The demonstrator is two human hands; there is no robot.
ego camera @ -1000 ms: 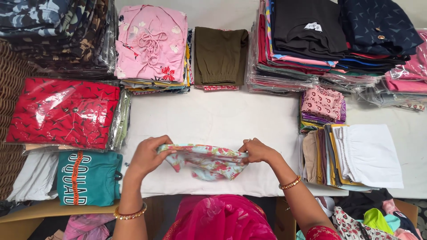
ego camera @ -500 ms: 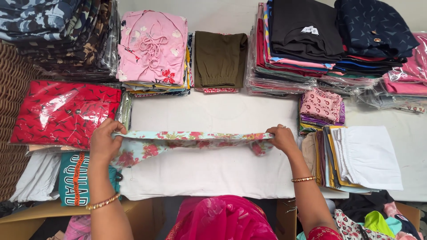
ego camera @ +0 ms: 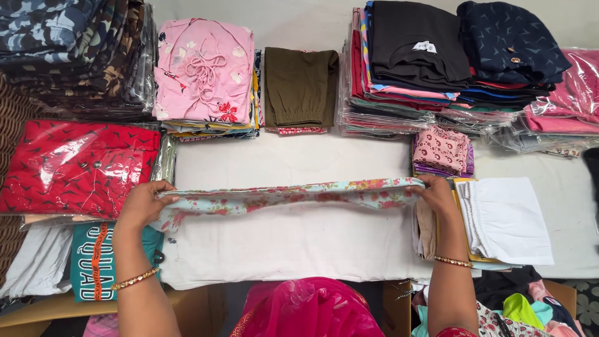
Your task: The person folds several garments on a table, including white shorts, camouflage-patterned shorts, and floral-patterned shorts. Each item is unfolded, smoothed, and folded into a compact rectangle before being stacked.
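Both hands, left [ego camera: 142, 203] & right [ego camera: 437, 193], closed on the ends of a floral cloth [ego camera: 287, 196], pulled taut btw them over the bench [ego camera: 281, 243], prob to flatten it.

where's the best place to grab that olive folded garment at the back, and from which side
Probably the near folded edge of the olive garment, coming from the front. It lies flat, hemmed in by the pink stack on one side and the bagged stack on the other.

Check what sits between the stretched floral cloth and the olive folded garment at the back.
Only bare white table cover lies between the floral cloth and the olive folded garment, per the head view. Left hand and right hand hold the cloth's ends.
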